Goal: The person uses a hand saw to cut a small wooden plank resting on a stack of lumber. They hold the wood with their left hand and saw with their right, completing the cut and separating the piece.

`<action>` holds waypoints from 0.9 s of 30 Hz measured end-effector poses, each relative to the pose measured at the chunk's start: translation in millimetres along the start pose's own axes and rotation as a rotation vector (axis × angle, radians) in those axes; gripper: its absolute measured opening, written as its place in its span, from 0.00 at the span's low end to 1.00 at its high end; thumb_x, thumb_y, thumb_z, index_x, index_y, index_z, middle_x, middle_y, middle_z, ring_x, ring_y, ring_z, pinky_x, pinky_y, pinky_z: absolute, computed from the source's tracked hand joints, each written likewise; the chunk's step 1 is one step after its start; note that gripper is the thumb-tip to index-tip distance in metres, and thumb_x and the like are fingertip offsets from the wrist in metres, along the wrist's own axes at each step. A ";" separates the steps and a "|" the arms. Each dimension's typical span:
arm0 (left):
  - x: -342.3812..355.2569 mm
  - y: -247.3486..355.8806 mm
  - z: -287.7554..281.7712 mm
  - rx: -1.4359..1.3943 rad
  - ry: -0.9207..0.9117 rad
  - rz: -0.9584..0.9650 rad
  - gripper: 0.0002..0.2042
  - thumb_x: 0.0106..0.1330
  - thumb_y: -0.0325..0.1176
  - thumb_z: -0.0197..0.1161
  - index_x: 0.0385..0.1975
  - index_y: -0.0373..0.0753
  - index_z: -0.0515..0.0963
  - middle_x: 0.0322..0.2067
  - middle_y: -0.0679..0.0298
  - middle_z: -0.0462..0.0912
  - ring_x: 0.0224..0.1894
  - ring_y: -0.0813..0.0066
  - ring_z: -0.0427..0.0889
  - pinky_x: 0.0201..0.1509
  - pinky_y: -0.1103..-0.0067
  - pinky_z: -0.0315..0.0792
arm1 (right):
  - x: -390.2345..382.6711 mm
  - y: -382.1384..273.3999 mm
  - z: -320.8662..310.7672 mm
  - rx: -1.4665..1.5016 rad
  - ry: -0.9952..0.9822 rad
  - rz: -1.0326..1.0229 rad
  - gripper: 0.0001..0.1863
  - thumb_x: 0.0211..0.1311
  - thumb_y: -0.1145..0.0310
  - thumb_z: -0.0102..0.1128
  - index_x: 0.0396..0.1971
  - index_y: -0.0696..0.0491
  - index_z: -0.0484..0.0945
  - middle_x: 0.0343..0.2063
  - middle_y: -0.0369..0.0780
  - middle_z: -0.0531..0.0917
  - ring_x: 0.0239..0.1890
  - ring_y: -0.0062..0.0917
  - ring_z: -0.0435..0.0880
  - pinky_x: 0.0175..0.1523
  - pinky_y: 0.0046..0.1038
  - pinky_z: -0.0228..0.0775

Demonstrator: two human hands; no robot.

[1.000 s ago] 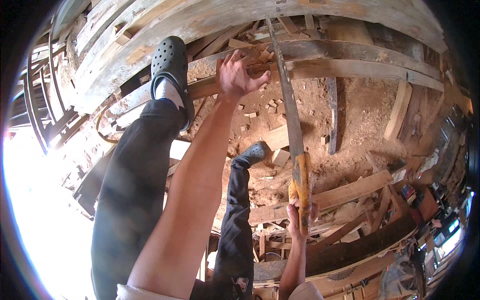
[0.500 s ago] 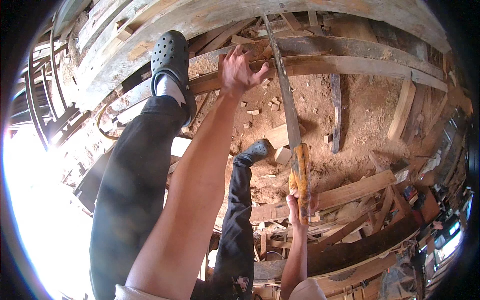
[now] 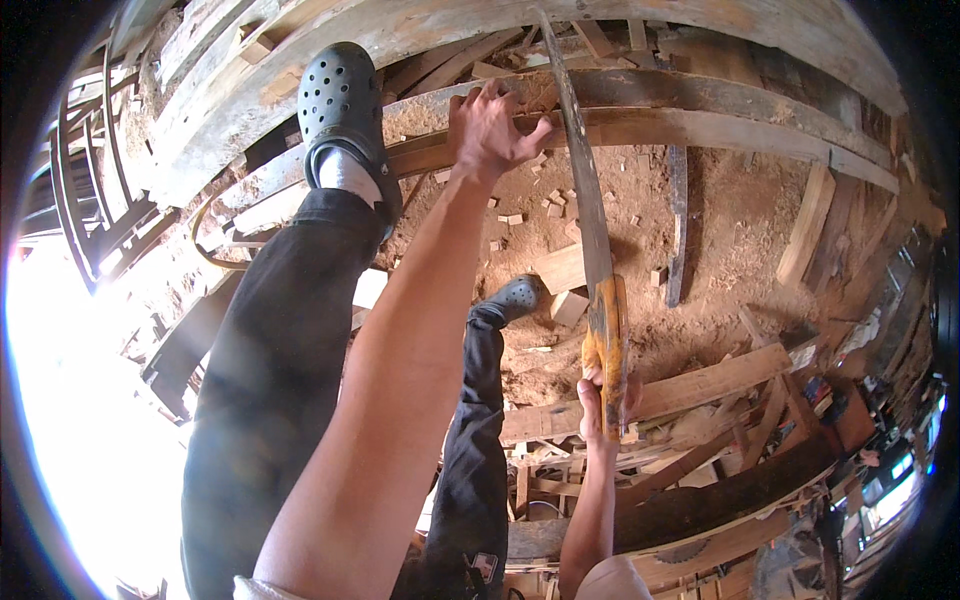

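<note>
A handsaw with a worn yellow handle (image 3: 607, 345) is in my right hand (image 3: 592, 405), the fingers closed round the grip. Its long grey blade (image 3: 585, 190) points away from me and crosses the wooden plank (image 3: 650, 125). My left hand (image 3: 495, 135) bears on that plank just left of the blade, fingers bent over its top and the thumb spread toward the saw. The blade's teeth and the exact cut are too small to make out. My left foot, in a grey clog (image 3: 340, 95), rests on the plank left of my hand.
Sawdust (image 3: 725, 240) and several small wood offcuts cover the ground under the plank. A larger wood block (image 3: 562, 268) lies by my other clog (image 3: 518, 297). Long boards (image 3: 720, 375) lie to the right, and a large timber (image 3: 690, 25) runs along the far side.
The saw and my right hand have moved slightly forward, away from me. My left hand stays on the plank; the whole view has shifted a little.
</note>
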State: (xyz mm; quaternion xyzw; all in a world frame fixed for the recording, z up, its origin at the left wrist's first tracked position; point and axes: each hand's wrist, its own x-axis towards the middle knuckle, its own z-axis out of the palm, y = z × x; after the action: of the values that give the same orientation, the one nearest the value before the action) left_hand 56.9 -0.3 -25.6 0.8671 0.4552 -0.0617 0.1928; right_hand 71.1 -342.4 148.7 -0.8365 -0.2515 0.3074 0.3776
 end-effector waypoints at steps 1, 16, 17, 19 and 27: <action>0.3 0.1 0.8 -0.023 0.018 -0.003 0.34 0.53 0.65 0.58 0.53 0.48 0.78 0.60 0.57 0.71 0.60 0.64 0.73 0.65 0.63 0.58 | -4.3 0.2 -0.3 0.024 0.020 -0.011 0.10 0.53 0.69 0.65 0.32 0.54 0.74 0.29 0.36 0.76 0.36 0.26 0.75 0.46 0.33 0.67; -0.6 -2.2 9.1 -0.126 0.247 0.042 0.24 0.50 0.53 0.66 0.41 0.40 0.83 0.43 0.51 0.82 0.47 0.55 0.82 0.50 0.58 0.70 | -41.5 18.4 -9.8 -0.025 -0.077 -0.001 0.12 0.54 0.80 0.62 0.34 0.54 0.67 0.30 0.37 0.77 0.33 0.23 0.76 0.45 0.30 0.72; -1.2 -2.1 9.5 -0.112 0.258 0.037 0.25 0.50 0.53 0.66 0.41 0.40 0.83 0.43 0.51 0.82 0.46 0.55 0.82 0.50 0.58 0.70 | -47.3 18.3 -12.1 -0.012 -0.090 0.011 0.11 0.54 0.78 0.62 0.32 0.54 0.67 0.28 0.37 0.76 0.31 0.24 0.76 0.43 0.31 0.71; -1.8 -1.7 10.7 -0.104 0.268 0.034 0.25 0.50 0.53 0.66 0.41 0.39 0.83 0.43 0.52 0.82 0.46 0.55 0.82 0.50 0.58 0.70 | -58.2 14.8 -20.0 0.014 -0.116 0.034 0.10 0.54 0.75 0.62 0.30 0.54 0.68 0.24 0.38 0.74 0.28 0.27 0.75 0.38 0.33 0.68; 0.9 -0.7 6.0 -0.201 0.028 -0.064 0.32 0.51 0.58 0.63 0.50 0.39 0.79 0.58 0.49 0.73 0.54 0.55 0.79 0.62 0.60 0.66 | -69.7 -22.1 -31.0 -0.037 0.013 0.068 0.11 0.54 0.62 0.61 0.24 0.55 0.75 0.15 0.40 0.73 0.18 0.37 0.73 0.27 0.36 0.63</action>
State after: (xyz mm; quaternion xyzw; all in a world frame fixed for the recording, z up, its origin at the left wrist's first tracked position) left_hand 57.2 -1.6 -31.5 0.8291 0.4894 -0.0098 0.2702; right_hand 41.0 -389.7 205.0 -0.8534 -0.2262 0.3099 0.3528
